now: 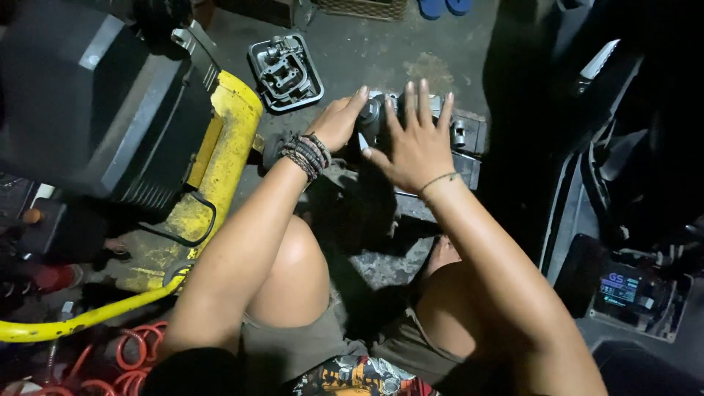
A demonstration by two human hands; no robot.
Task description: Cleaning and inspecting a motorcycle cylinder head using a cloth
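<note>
You are crouched over a stained concrete floor (381,59), knees drawn up, with both hands on a grey metal engine part (455,136) that sits on the floor straight ahead of you, toward the far edge of the lit patch.

Your left hand (339,121), its wrist wrapped in a stack of beaded bracelets (306,155), lies against the left end of the part, fingers curled round a dark rounded piece there; how firmly it grips you cannot tell from this angle. Your right hand (414,143) rests flat on top of the part, fingers spread and straight, pressing down and clasping nothing. A thin cord bracelet (438,180) circles that wrist.

Beyond your left hand, well apart from it, a grey metal cover (286,72) lies open side up on the floor. To your left stands a yellow and black machine (220,139), its yellow tube frame (81,319) running past your left knee, with coiled red hose (132,352) below it. Near your right side a small lit screen (623,290) glows in the dark.
</note>
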